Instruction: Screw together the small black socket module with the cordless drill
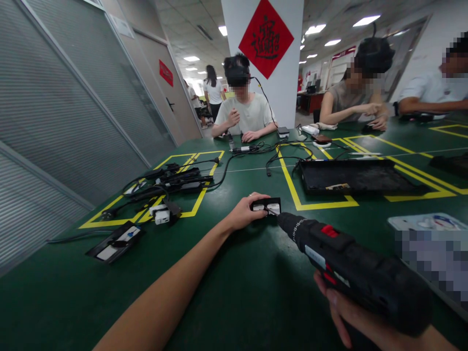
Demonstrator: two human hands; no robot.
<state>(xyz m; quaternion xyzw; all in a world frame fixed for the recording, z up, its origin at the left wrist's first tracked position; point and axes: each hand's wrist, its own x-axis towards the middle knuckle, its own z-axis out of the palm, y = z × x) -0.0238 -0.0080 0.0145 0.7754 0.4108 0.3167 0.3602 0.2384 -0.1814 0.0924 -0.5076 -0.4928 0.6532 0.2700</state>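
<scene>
Right hand (351,307) was closed round the drill (347,258), which filled the grip. Just ahead, the left hand (244,213) had a small black plate (275,200) pinched between thumb and fingers, bit (272,212) pointing at its white part; couldn't tell if it touched. Another plate (116,242) lay off to the left of that pinch, cables (183,181) past it. Farther out right was a tray (354,176), then a person (252,111) across the table (252,282).

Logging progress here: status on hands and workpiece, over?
Left hand gripping small black piece. Right hand gripping power drill, bit at the piece. Cable pile off left, apart from both.
</scene>
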